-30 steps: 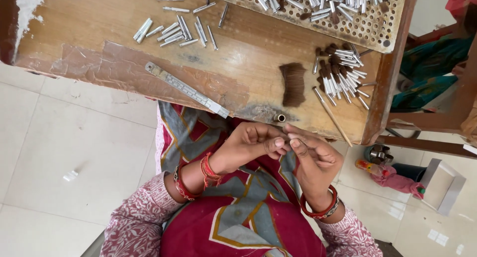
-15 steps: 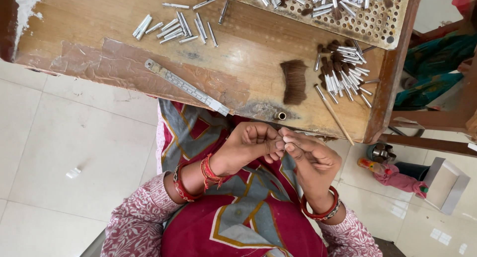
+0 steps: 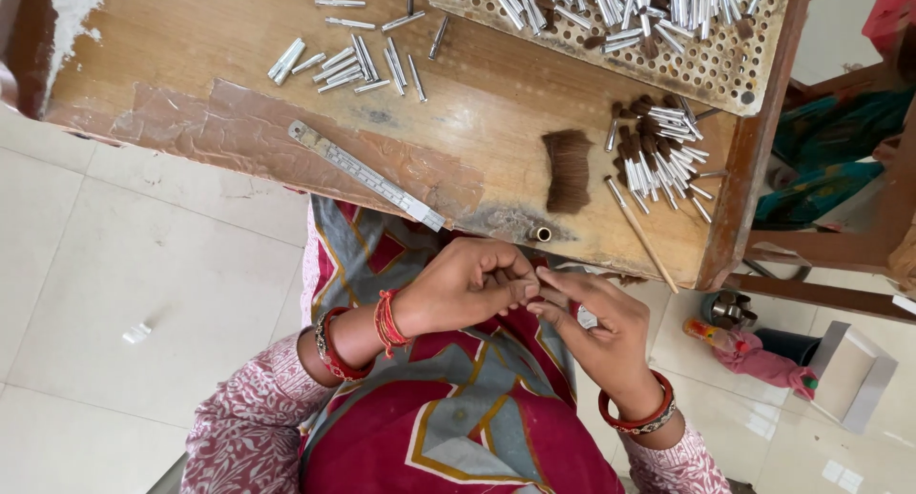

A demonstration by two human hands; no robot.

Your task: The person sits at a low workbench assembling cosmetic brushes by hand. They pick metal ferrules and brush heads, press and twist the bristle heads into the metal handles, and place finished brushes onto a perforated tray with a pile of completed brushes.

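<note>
Two hands met below the worn wooden table (image 3: pixel 496 122), the left hand (image 3: pixel 468 286) and right hand (image 3: pixel 596 332) still pinching together a small silver metal piece (image 3: pixel 586 316), one brown bristle tuft (image 3: pixel 569 169) and one steel ruler (image 3: pixel 367 175) unmoved, tiled floor (image 3: pixel 143 265) beneath.

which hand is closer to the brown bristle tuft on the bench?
Right. The right hand sits just below the bristle tuft; the left hand is below and further left. Fingertips of both meet.
</note>
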